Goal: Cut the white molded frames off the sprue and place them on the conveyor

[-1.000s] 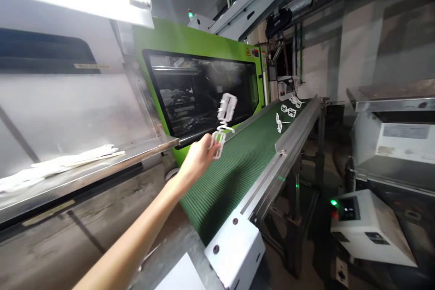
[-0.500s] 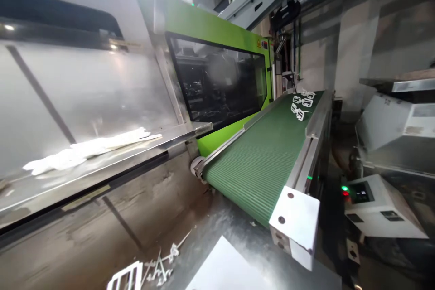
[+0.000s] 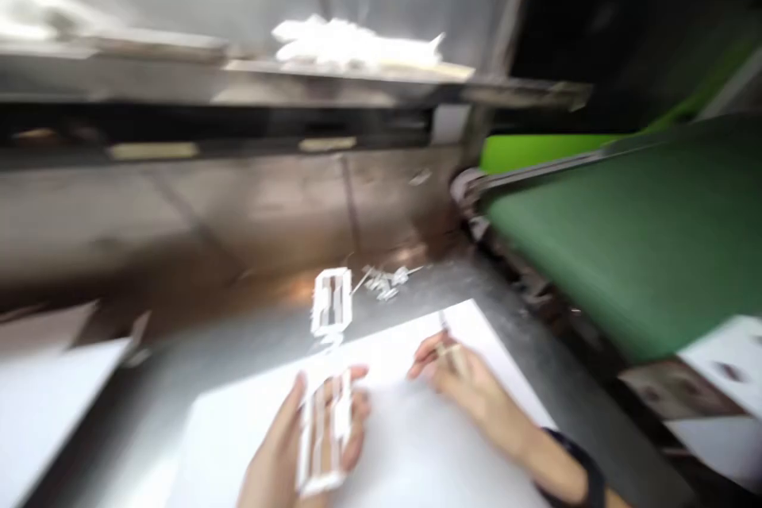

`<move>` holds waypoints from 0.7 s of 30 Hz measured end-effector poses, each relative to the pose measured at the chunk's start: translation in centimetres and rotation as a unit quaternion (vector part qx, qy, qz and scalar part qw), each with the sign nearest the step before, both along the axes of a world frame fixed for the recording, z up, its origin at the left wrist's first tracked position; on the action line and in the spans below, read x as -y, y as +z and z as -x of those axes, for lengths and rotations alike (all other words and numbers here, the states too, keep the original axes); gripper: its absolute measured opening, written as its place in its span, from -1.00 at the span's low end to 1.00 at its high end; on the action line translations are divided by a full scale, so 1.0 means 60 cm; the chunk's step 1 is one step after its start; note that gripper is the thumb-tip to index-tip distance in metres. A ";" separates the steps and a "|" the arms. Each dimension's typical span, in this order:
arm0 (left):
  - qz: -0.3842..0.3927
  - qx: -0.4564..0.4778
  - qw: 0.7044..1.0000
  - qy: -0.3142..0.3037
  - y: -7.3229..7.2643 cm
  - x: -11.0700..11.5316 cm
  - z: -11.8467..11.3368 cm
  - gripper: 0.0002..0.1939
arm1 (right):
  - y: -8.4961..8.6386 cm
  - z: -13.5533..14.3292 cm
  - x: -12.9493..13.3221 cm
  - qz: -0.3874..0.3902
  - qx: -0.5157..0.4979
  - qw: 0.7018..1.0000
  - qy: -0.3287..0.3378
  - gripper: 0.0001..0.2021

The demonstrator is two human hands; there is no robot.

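Observation:
My left hand [image 3: 286,444] is closed around a white slotted plastic frame [image 3: 325,436], held upright over a white sheet [image 3: 393,405]. To its right, my right hand [image 3: 470,385] hovers over the same sheet, fingers curled on a slim tool with a dark pointed tip [image 3: 444,322] and a pale handle. Motion blur hides the tool's exact kind. Past the sheet, a second white slotted frame [image 3: 332,302] lies on the metal table. Beside that frame is a small heap of thin white plastic scraps [image 3: 386,282].
A green conveyor belt [image 3: 643,230] runs along the right, its white end bracket [image 3: 729,369] near the table. At the back, a metal ledge [image 3: 357,83] carries crumpled white material [image 3: 357,46]. Another white sheet [image 3: 53,405] lies at the left.
The view has swung left and down from the conveyor and green machine to the table. Both hands have come into view, the left with a white frame, the right with a slim tool.

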State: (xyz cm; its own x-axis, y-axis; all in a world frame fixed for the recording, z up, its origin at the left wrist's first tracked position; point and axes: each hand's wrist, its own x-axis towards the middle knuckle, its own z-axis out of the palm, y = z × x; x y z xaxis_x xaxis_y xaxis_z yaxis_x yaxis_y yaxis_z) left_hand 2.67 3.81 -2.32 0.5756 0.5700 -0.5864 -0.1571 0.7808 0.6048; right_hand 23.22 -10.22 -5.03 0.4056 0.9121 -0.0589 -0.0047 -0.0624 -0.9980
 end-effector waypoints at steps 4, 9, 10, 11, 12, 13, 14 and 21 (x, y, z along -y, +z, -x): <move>-0.021 0.119 0.993 0.010 0.005 0.017 0.009 -0.45 | -0.016 -0.017 0.019 0.042 0.032 0.999 0.002 -0.70; -0.046 0.155 0.987 0.007 0.013 0.012 0.020 -0.36 | -0.032 -0.015 0.027 0.090 0.064 0.994 -0.005 -0.65; -0.046 0.162 0.986 0.004 0.016 0.014 0.022 -0.34 | -0.031 -0.013 0.027 0.096 0.069 0.993 -0.010 -0.64; -0.044 0.169 0.985 0.002 0.018 0.015 0.024 -0.33 | -0.029 -0.012 0.025 0.100 0.073 0.992 -0.015 -0.63; -0.039 0.177 0.984 0.002 0.019 0.016 0.026 -0.32 | -0.027 -0.011 0.024 0.104 0.077 0.991 -0.019 -0.62; -0.034 0.184 0.982 0.001 0.019 0.016 0.027 -0.32 | -0.026 -0.010 0.022 0.107 0.080 0.991 -0.023 -0.61; -0.026 0.191 0.981 0.000 0.019 0.015 0.028 -0.32 | -0.024 -0.010 0.020 0.110 0.084 0.990 -0.026 -0.60; 0.002 0.226 0.974 -0.019 0.010 0.011 0.032 -0.34 | -0.025 -0.007 0.019 0.123 0.100 0.987 -0.020 -0.63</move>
